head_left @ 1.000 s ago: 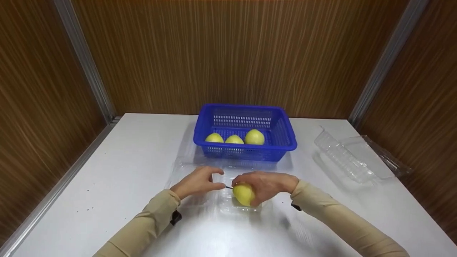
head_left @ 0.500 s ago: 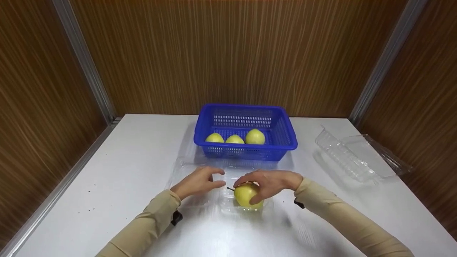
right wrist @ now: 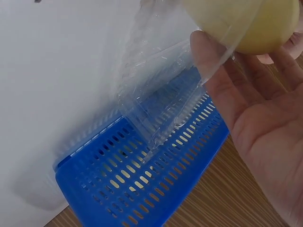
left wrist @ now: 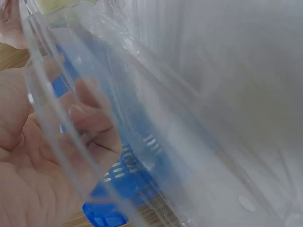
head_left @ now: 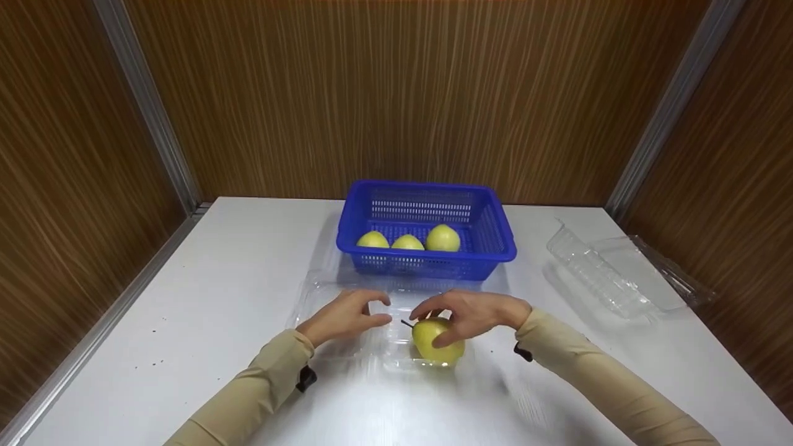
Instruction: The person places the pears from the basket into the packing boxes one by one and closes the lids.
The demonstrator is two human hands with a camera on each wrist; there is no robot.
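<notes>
Head view: the yellow pear is clasped by the right hand, low in the right half of the open clear container.
It is ringed, thumb in front and fingers arched over, probably so that rolling is checked. And the left hand? Thumb and fingers are spread, nothing pinched, perhaps for steadying the container; contact cannot be told. Behind, more pears are held in the blue basket, presumably for easy reach.

Pear partly hidden by right grip
</notes>
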